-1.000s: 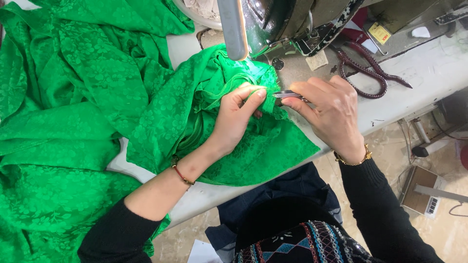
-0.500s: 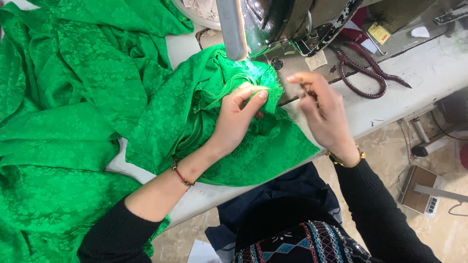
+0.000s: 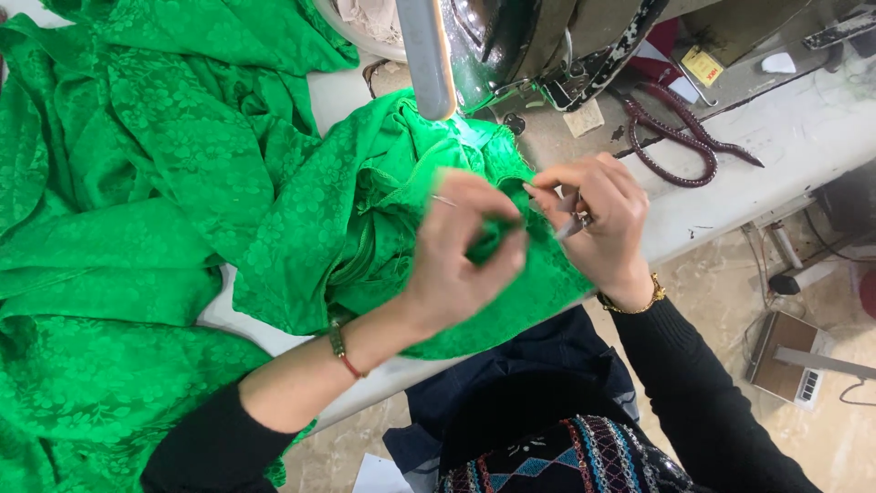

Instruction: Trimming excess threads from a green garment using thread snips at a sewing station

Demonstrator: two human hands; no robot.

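Bright green patterned fabric [image 3: 164, 210] lies heaped over a white sewing table [image 3: 730, 173], bunched under the head of a dark sewing machine [image 3: 529, 46]. My left hand [image 3: 461, 256] is blurred and pinches a fold of the green fabric in front of the needle area. My right hand [image 3: 598, 224] is just right of it, fingers closed on a small metal tool, probably thread snips [image 3: 570, 224], with its tip at the fabric edge. Both hands nearly touch over the lit seam.
A dark red beaded cord [image 3: 675, 137] lies on the table right of the machine. A small yellow tag [image 3: 701, 66] sits behind it. A foot pedal [image 3: 789, 370] rests on the tiled floor at right. Dark cloth [image 3: 511, 383] covers my lap.
My right hand has moved left toward the fabric and closed in on the seam. My left hand has shifted down and right, regripping the fold.
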